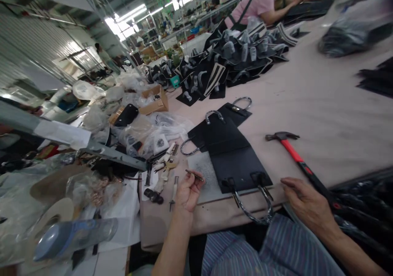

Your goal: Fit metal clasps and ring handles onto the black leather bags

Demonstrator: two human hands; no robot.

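My left hand (pixel 188 193) is raised over the table's front edge, its fingers closed around a small dark metal rod (pixel 195 175). Beside it lies a black bag panel (pixel 236 161) with wrapped handles at both ends, partly on a grey slab (pixel 205 176). One wrapped handle (pixel 250 210) hangs over the table's edge. My right hand (pixel 305 200) rests at the edge, right of the panel, fingers stretched and holding nothing visible. Close to it lies a claw hammer (pixel 294 155) with a red and black grip, its head pointing away from me.
More black bag pieces (pixel 227 63) are heaped at the back. Left of my left hand lie metal tools (pixel 167 173), plastic bags (pixel 150 129) and a cardboard box (pixel 156 100). A slanted metal post (pixel 104 151) crosses the left side. A co-worker in pink (pixel 250 6) leans at the far side.
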